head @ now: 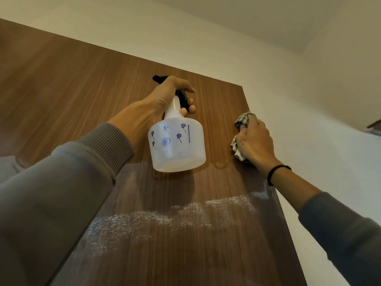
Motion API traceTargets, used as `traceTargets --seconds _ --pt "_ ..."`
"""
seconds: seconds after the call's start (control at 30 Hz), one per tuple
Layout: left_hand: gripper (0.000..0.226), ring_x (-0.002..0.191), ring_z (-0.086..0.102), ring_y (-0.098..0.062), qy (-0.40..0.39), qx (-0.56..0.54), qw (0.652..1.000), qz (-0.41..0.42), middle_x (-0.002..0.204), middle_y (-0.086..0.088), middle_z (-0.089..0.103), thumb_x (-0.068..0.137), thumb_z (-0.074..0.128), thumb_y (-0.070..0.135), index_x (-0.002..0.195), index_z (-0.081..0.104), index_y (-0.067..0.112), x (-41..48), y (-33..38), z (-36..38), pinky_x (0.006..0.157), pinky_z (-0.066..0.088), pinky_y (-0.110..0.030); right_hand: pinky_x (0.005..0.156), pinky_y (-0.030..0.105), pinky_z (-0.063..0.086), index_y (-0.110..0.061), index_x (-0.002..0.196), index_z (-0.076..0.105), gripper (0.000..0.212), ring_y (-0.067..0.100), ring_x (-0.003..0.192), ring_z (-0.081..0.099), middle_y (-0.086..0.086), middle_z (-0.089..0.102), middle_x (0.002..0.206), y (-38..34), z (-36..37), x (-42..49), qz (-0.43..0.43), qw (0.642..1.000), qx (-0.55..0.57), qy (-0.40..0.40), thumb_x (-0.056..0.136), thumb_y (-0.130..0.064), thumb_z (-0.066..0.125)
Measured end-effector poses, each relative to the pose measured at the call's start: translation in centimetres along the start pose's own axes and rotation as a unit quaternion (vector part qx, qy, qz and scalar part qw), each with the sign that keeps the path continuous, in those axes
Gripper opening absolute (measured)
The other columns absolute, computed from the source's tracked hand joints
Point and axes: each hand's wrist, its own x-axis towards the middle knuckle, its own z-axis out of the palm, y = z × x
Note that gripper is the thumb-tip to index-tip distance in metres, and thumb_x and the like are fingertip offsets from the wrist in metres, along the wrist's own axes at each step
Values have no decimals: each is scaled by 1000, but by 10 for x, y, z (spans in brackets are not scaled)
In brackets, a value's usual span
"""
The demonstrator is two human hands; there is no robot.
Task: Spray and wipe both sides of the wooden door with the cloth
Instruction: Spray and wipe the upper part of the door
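Brown wood-grain door fills most of the head view, seen from below, its top edge running against a pale wall and ceiling. Left hand: raised near the top of the door, fingers curled around the neck and black trigger head of a spray bottle. Bottle body translucent white, printed with small blue flower marks, hanging below the hand, with the black nozzle sticking out to the left past the hand. Right hand: at the door's right edge, level with the bottle, gripping a bunched checked cloth and holding it against the wood. Cloth shows above and to the left of the fingers; the rest is hidden under the palm. Bottle and cloth are near each other but apart. Black band on the right wrist. Grey ribbed sleeves on both arms, left and right. Lower on the door, a whitish speckled band of spray droplets runs from left to right, rising toward the right edge. Surface above that band looks darker, with a slight sheen.
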Motion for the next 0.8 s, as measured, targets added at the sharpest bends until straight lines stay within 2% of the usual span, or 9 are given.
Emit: traceTargets --seconds 0.13,0.27,0.33,0.4,0.5,0.6,0.7,0.73,0.8 --pt "8 55 59 -18 -8 14 1000 12 66 -5 59 88 61 11 84 54 9 -2 1 1 39 42 -18 106 44 37 -9 132 49 33 32 130 43 14 46 142 -19 4 -1 -56 998 -23 -10 103 -21 40" --pt "9 56 60 -19 -7 8 1000 6 67 -6 58 87 61 11 89 53 9 -1 1 1 38 42 -19 123 39 14 -19 156 31 48 20 154 15 1 23 166 -34 6 -37 -155 985 29 -68 110 -33 32" --pt "9 56 59 -18 -4 4 1000 3 66 -6 58 88 61 11 90 53 9 -2 2 1 39 42 -19 120 38 19 -18 152 36 46 24 152 23 0 31 162 -27 5 -29 -150 987 34 -51 110 -34 32" --pt "8 55 59 -18 1 1 1000 1 66 -6 58 88 61 11 90 53 9 -6 3 -1 39 43 -18 110 41 33 -15 135 49 34 29 134 43 5 46 144 -19 6 -1 -96 995 31 -15 108 -31 36" --pt "9 56 58 -19 1 -6 1000 -9 66 -6 58 88 61 11 92 54 8 -9 4 -3 39 43 -19 107 48 38 -13 128 52 34 32 126 48 10 49 138 -23 5 38 -16 1000 16 8 105 -32 36" --pt "7 55 58 -19 2 -7 1000 -4 66 -7 58 88 61 11 89 55 8 -6 5 -4 38 42 -18 109 48 38 -11 134 50 37 33 128 47 12 49 141 -50 15 42 -100 995 -5 -27 107 -30 35" --pt "11 47 55 -18 5 -2 1000 -1 66 -8 58 86 64 13 86 57 5 -3 2 -4 37 40 -19 105 49 44 -28 141 44 35 29 125 53 5 50 144 -71 23 18 -268 953 69 -127 108 -34 37" --pt "11 46 54 -18 7 -5 1000 -2 65 -8 58 85 64 13 86 57 4 -3 2 -5 36 40 -19 106 50 43 -33 144 41 37 29 128 51 4 48 147 -71 22 19 -294 940 80 -150 108 -36 36" --pt "9 50 56 -20 9 -20 1000 -2 65 -8 57 86 62 11 87 55 4 -4 1 -6 36 40 -18 108 49 40 -32 148 39 40 31 134 48 5 44 153 -62 23 46 -256 955 71 -131 109 -34 34"
